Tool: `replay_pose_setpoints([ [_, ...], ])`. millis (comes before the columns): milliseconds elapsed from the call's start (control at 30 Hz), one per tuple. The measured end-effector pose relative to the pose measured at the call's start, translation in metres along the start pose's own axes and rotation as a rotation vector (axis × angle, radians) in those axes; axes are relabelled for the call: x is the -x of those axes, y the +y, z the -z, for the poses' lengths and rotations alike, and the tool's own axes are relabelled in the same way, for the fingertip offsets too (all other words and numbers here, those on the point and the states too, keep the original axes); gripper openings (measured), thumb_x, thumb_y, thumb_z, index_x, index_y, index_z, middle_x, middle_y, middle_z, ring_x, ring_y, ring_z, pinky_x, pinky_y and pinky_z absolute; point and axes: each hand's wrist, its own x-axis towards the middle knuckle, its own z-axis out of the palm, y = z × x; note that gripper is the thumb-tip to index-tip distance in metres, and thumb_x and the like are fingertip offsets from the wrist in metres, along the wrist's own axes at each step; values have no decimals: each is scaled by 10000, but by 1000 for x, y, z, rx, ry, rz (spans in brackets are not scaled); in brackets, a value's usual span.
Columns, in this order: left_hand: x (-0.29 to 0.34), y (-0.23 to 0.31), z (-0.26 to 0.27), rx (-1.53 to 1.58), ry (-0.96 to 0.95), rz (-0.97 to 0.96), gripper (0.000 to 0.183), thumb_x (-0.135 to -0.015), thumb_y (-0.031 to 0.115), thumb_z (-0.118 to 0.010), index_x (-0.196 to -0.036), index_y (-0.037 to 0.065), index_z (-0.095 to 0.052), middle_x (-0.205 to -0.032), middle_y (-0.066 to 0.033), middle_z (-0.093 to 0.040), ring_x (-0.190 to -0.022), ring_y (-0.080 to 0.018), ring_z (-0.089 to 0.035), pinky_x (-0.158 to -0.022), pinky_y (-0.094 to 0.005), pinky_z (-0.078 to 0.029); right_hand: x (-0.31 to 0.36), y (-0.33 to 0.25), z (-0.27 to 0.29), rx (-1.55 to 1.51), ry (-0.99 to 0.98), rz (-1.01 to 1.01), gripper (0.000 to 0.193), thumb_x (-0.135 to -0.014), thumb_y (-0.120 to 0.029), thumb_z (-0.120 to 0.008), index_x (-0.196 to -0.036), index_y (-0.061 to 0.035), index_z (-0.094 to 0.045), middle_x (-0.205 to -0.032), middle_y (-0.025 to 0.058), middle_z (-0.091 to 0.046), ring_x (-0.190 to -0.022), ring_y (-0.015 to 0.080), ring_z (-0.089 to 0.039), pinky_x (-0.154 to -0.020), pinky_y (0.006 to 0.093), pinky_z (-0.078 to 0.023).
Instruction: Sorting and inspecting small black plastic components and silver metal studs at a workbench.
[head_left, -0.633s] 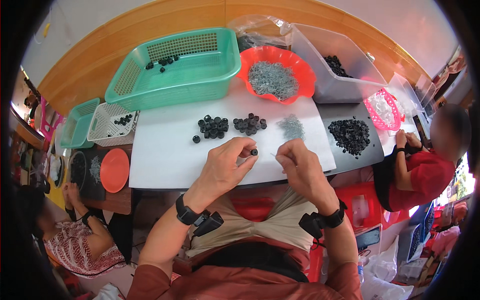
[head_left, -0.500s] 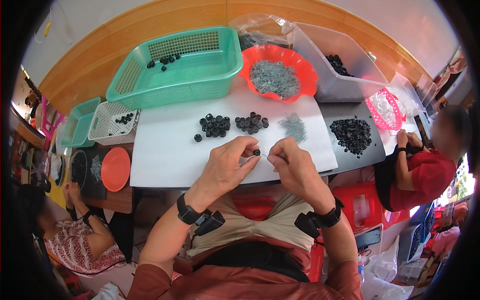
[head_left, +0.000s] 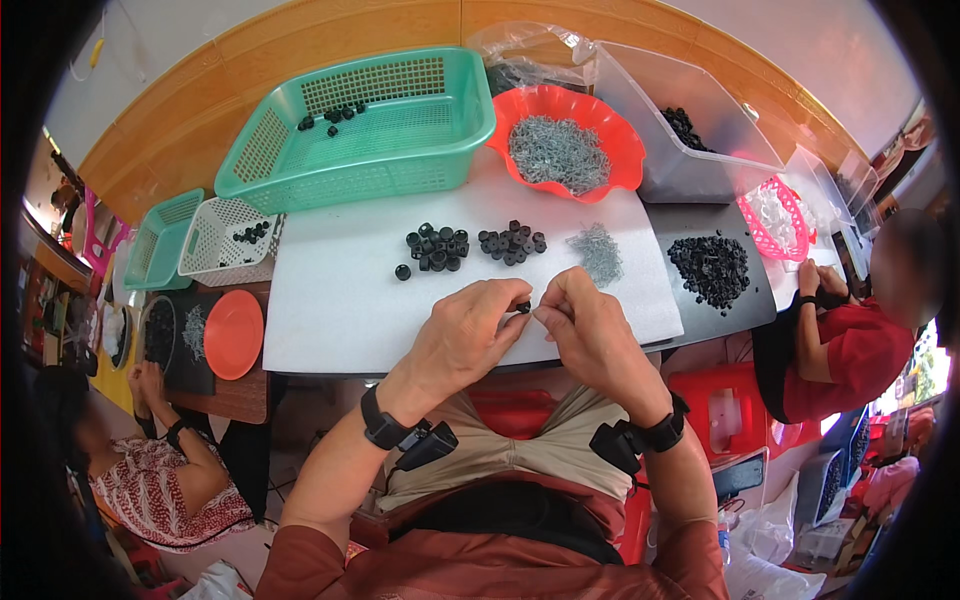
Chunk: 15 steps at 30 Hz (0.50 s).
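Fingertips of my left hand (head_left: 462,338) pinch a black part (head_left: 523,307) beside my right hand's (head_left: 592,335) closed fingertips, contents hidden; slackness could drop it.

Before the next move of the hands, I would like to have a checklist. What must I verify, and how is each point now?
1. Left hand has a small black part at its fingertips: ok.
2. Right hand grips a thin metal piece: cannot tell, too small and partly hidden.
3. Both hands' fingertips are close together: ok.
4. Pile of metal pieces lies apart from the black clusters on the white sheet: ok.
5. Every black part left of the pile sits in a cluster: not ok, one lone part lies apart.
6. Red bowl holds metal pieces: ok.
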Motion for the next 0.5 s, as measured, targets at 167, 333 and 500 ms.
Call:
replay_pose_setpoints([
  [167,0,4,1,-12,-4,-37,332,-802,-4,-762,-1081,37,-587,-913,-145,-693,-812,-326,-694,-682,-392,-569,-3,-1,0,5,-1,-6,175,-936,-21,-636,-1022,3,-485,-828,251,-643,-811,484,-635,-676,488,-493],
  [333,0,2,1,2,-19,-34,319,-808,4,-762,-1074,36,-589,-911,-146,-692,-802,-326,-694,-676,-394,-565,-4,-6,-5,36,-7,-5,174,-938,-24,-637,-1023,4,-488,-824,252,-646,-809,481,-638,-677,487,-495],
  [500,-1,2,3,42,-10,29,293,-813,6,-759,-1066,39,-614,-931,-137,-693,-800,-316,-698,-674,-377,-566,-6,0,-7,-37,42,-21,153,-942,-44,-661,-1015,2,-535,-810,218,-654,-742,385,-666,-666,442,-506],
])
